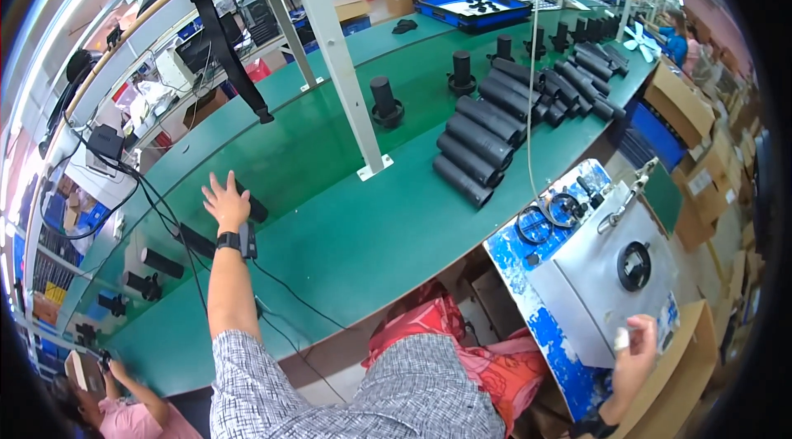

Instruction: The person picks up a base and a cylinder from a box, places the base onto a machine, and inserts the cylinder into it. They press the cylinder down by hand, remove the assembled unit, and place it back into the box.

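- my left hand (227, 206): fingers spread wide, nothing gripped.
- black tube (256, 208): on the green bench (355, 233), just beside that hand and partly hidden by it; contact unclear.
- my right hand (634, 361): loosely curled near the metal box (573, 295); cannot tell whether it holds anything.

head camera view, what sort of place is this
Probably a factory assembly floor: black tubes lie piled on a long green bench, a metal fixture stands beside it, and cardboard boxes crowd the right side.
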`<act>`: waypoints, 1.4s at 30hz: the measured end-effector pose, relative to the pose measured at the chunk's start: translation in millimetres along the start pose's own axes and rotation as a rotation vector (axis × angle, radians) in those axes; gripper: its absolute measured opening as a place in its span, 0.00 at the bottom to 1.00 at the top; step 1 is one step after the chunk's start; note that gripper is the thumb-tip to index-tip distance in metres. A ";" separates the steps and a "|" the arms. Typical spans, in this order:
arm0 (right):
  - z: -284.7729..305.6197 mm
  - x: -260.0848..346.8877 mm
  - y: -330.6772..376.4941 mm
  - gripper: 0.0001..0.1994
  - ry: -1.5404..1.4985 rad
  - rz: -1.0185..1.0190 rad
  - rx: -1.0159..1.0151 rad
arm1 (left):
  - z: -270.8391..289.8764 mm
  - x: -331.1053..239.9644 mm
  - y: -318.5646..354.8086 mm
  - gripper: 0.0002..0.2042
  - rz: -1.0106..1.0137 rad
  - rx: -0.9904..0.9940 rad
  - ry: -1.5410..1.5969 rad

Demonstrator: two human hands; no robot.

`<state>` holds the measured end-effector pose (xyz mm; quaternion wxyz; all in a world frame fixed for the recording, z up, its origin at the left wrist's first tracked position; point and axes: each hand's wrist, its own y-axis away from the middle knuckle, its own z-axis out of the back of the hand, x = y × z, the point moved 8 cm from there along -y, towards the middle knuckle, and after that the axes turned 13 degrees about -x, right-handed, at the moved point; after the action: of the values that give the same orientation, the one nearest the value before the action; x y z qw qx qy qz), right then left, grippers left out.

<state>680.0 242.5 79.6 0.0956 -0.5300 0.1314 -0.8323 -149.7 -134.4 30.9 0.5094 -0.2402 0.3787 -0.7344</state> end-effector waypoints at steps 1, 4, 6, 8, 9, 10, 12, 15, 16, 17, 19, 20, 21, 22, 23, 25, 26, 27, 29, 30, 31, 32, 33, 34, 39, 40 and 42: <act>-12.8 8.1 5.8 0.12 -0.056 0.040 0.034 | -19.7 32.1 -0.4 0.32 0.113 0.160 -0.009; -31.7 22.7 24.0 0.12 -0.074 0.063 0.066 | -29.2 23.1 -4.4 0.32 0.065 0.256 0.266; -33.2 33.3 31.6 0.12 -0.070 0.064 0.064 | -17.5 -11.5 -11.2 0.32 0.023 0.314 0.419; -41.0 38.6 32.5 0.13 0.018 0.017 0.215 | 19.5 -88.7 -8.8 0.31 -0.030 0.280 0.545; -45.1 38.2 29.6 0.14 0.054 -0.013 0.289 | 48.2 -131.3 -8.6 0.31 -0.060 0.261 0.606; -38.1 50.5 31.7 0.16 0.085 -0.004 0.326 | 81.8 -180.3 -9.9 0.30 -0.109 0.205 0.740; -52.1 65.4 27.7 0.21 0.068 0.037 0.407 | 163.4 -267.3 6.2 0.30 -0.227 0.157 0.991; -104.0 85.0 19.8 0.35 -0.032 0.113 0.410 | 273.0 -384.9 64.8 0.33 -0.369 0.292 1.377; -115.9 99.0 17.2 0.35 -0.006 0.267 0.242 | 304.1 -416.9 87.4 0.33 -0.414 0.324 1.467; -116.3 111.9 15.4 0.35 0.026 0.437 0.085 | 336.2 -440.2 106.4 0.33 -0.450 0.342 1.549; -97.8 105.4 8.9 0.35 0.096 0.475 -0.033 | 389.8 -476.2 138.2 0.32 -0.527 0.448 1.773; -90.1 104.2 6.2 0.34 0.126 0.512 -0.097 | 401.1 -485.6 146.1 0.32 -0.539 0.437 1.803; -79.6 99.1 4.4 0.34 0.164 0.545 -0.155 | 405.1 -494.7 155.5 0.32 -0.442 0.461 1.923; -68.1 90.5 -4.0 0.34 0.184 0.550 -0.171 | 403.3 -504.3 165.3 0.31 -0.338 0.486 2.034; -43.9 70.7 -23.7 0.32 0.072 0.378 -0.224 | 398.8 -513.5 174.6 0.31 -0.232 0.513 2.141; -9.2 34.9 -63.2 0.29 -0.152 0.164 -0.303 | 369.4 -532.4 212.1 0.30 -0.501 0.454 1.914; -0.1 20.0 -81.9 0.27 -0.259 0.123 -0.329 | 354.0 -539.7 239.1 0.30 -0.735 0.385 1.646; 2.4 -0.5 -93.5 0.27 -0.246 0.121 -0.341 | 351.1 -539.0 253.8 0.30 -0.740 0.391 1.662; 18.6 -39.4 -116.9 0.30 -0.275 0.158 -0.439 | 350.1 -544.7 280.9 0.29 -0.815 0.383 1.580; 18.7 -49.2 -122.8 0.32 -0.305 0.172 -0.474 | 345.7 -546.4 286.3 0.30 -0.848 0.377 1.517; 15.4 -49.9 -124.4 0.32 -0.309 0.173 -0.469 | 344.8 -545.5 284.7 0.30 -0.844 0.376 1.512; 10.9 -51.3 -124.1 0.33 -0.250 0.170 -0.452 | 344.5 -544.3 283.7 0.30 -0.851 0.369 1.490; 8.3 -51.7 -123.2 0.33 -0.188 0.167 -0.439 | 345.3 -544.1 282.5 0.30 -0.860 0.363 1.472; 6.9 -52.3 -123.4 0.34 -0.126 0.164 -0.427 | 345.5 -545.0 282.7 0.30 -0.869 0.357 1.456; -5.3 -33.1 -124.4 0.35 0.162 0.057 -0.321 | 341.2 -544.5 283.3 0.31 -0.875 0.345 1.445; -9.2 -32.1 -126.0 0.36 0.262 0.060 -0.304 | 342.6 -545.1 284.9 0.31 -0.855 0.360 1.454; -15.9 -32.1 -129.3 0.37 0.461 0.064 -0.267 | 343.3 -545.9 285.8 0.30 -0.815 0.391 1.469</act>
<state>676.4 376.4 87.1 0.0188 -0.3301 0.2749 -0.9028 465.3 210.9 25.2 -0.1355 0.2704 0.3633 -0.8812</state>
